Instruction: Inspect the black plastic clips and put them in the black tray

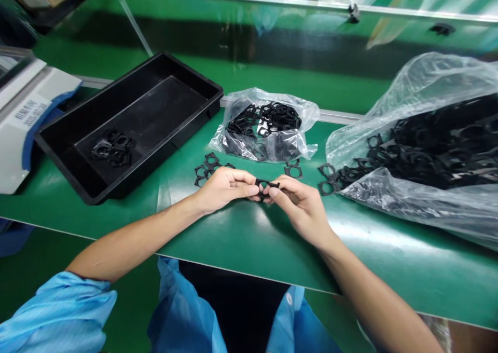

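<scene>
Between my two hands, above the green table, is a small black plastic ring bracket with a round hole. My left hand pinches its left end between thumb and fingers. The right end is gripped by my right hand, thumb toward me. Fingers cover much of the part, so I cannot tell whether it is one piece or two put together. Several like brackets lie loose just beyond my left hand. Another loose bracket lies beyond my right hand, near the small clear bag of black brackets.
A black tray with several brackets in one end stands at the left, beside a white and blue machine. At the right, a large clear bag spills black brackets onto the green table. A metal rail runs behind.
</scene>
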Available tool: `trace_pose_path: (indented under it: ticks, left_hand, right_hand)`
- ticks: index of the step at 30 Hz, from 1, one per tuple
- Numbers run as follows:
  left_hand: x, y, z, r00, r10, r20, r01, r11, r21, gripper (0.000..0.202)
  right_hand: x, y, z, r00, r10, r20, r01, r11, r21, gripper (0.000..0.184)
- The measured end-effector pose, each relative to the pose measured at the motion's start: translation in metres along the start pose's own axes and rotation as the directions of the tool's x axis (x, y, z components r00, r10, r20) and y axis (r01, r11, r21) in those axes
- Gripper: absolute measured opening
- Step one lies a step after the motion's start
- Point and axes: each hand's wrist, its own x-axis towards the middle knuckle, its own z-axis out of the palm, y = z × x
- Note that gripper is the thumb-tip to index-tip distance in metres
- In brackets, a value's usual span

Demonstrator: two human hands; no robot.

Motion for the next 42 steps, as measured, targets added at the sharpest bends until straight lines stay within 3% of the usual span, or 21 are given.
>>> trace_pose_path:
  ticks: [7, 12, 16, 24, 28, 32, 38, 42]
  left_hand:
    - [0.001, -0.001, -0.003, 0.996, -0.082, 0.041, 0.084, 0.995, -0.047, 0.041]
    - [-0.001, 0.003, -0.001, 0.99, -0.09, 0.113, 0.102, 0.989, -0.104, 0.043]
    - [-0.002, 0.004, 0.002, 0.977, -0.06, 0.204, 0.094, 0.983, -0.161, 0.041]
    - [0.0, -0.001, 0.003, 1.0, -0.003, 0.005, 0.003, 0.998, -0.062, 0.041]
    - [-0.002, 0.004, 0.002, 0.999, 0.031, -0.01, -0.03, 0.995, 0.099, 0.035]
    - [-0.005, 0.011, 0.002, 0.998, -0.001, 0.058, -0.011, 0.98, 0.201, 0.031]
    - [-0.003, 0.008, 0.003, 1.0, -0.005, -0.025, 0.007, 0.997, 0.078, 0.038]
    - [-0.002, 0.003, 0.002, 0.999, -0.038, 0.008, 0.038, 0.999, 0.007, 0.039]
  right_hand:
    - [0.0, -0.002, -0.002, 0.998, 0.053, -0.033, -0.054, 0.998, -0.033, 0.038]
    - [0.001, -0.002, -0.001, 0.981, 0.182, 0.066, -0.193, 0.948, 0.253, 0.034]
    - [0.001, -0.004, 0.0, 0.969, 0.223, 0.106, -0.246, 0.913, 0.325, 0.032]
    - [0.001, 0.002, -0.003, 0.993, 0.113, -0.024, -0.112, 0.993, 0.035, 0.038]
    - [-0.001, 0.003, -0.001, 0.996, 0.086, -0.02, -0.087, 0.994, -0.069, 0.041]
    - [0.0, -0.002, -0.001, 0.989, 0.144, 0.026, -0.143, 0.989, -0.02, 0.044]
    - [0.002, -0.005, -0.001, 0.974, 0.226, 0.02, -0.226, 0.961, 0.158, 0.039]
    - [0.003, -0.003, -0.001, 0.963, 0.265, 0.047, -0.269, 0.934, 0.235, 0.036]
